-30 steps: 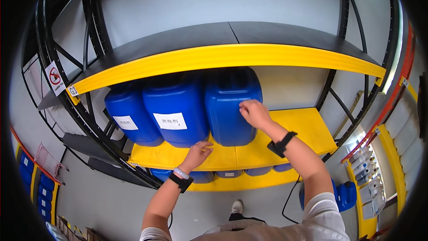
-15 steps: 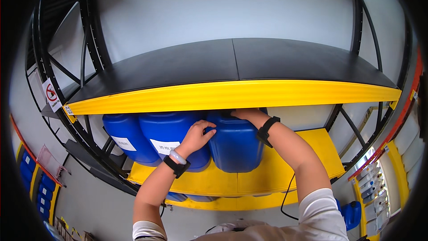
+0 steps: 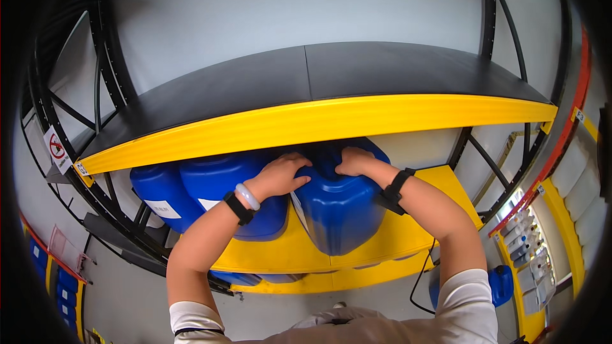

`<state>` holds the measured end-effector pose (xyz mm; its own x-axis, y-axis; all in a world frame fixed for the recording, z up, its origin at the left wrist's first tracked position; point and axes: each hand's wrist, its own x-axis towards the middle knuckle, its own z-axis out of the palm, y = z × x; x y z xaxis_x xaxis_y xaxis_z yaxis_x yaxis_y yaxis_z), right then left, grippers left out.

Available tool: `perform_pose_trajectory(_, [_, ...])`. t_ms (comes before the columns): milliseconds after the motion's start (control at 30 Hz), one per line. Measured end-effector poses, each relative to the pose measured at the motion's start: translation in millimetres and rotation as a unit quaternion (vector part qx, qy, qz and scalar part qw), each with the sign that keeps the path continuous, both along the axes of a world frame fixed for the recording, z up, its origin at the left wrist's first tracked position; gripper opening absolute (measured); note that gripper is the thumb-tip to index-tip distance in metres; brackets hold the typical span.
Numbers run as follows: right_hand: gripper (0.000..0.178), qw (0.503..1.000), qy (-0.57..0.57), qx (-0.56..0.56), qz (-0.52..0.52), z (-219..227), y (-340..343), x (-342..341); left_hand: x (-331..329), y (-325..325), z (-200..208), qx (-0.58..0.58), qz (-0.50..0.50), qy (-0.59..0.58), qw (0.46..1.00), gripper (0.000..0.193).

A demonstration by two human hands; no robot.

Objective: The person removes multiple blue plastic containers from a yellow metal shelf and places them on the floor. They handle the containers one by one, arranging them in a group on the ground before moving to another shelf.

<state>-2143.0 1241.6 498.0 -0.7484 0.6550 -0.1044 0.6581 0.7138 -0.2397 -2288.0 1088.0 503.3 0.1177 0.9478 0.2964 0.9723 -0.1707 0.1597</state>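
Note:
A blue plastic jerrycan (image 3: 344, 213) stands turned at an angle on the yellow shelf board (image 3: 255, 256), one corner toward me. Its white label shows as a sliver on the left side. My right hand (image 3: 357, 161) is closed round the handle on its top. At the can's upper left edge, my left hand (image 3: 284, 174) has its fingers curled over the rim, thumb toward me; the fingertips are partly hidden. Two more blue jerrycans with white labels, the nearer one (image 3: 239, 185) and the outer one (image 3: 162, 194), stand to the left.
Just above my hands runs the yellow beam (image 3: 319, 121) of an upper shelf with a black top (image 3: 382, 70). Black rack posts (image 3: 489, 13) rise at both sides. A black cable (image 3: 417, 286) hangs by my right arm. Another blue jerrycan (image 3: 500, 285) stands low at the right.
The middle jerrycan has turned so a corner faces me and its label side shows at left. Both hands have moved with it. The whole view has shifted slightly.

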Motion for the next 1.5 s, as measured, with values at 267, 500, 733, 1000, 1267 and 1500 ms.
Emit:
perform_pose_trajectory(267, [0.031,0.996,0.032,0.081,0.007,-20,-76,85,78,-26,5,-0.088,-0.052,0.072,0.992,0.044])
perform_pose_trajectory(500, [0.028,0.993,0.085,0.082,0.002,-30,-176,170,139,-62,-23,-0.080,-0.141,0.101,0.982,0.038])
perform_pose_trajectory(733, [0.022,0.991,0.111,0.077,-0.024,-52,-239,252,208,-92,-38,-0.092,-0.227,0.138,0.960,0.021])
perform_pose_trajectory(1000, [0.022,0.989,0.120,0.085,-0.030,-92,-272,352,303,-109,-59,-0.145,-0.311,0.124,0.931,0.020])
perform_pose_trajectory(1267, [0.025,0.990,0.083,0.022,-0.110,-180,-279,497,449,-71,-150,-0.236,-0.419,0.110,0.870,0.023])
perform_pose_trajectory(1500, [0.028,0.966,0.072,-0.089,-0.231,-309,-277,659,623,-51,-297,-0.279,-0.469,0.046,0.836,0.017])
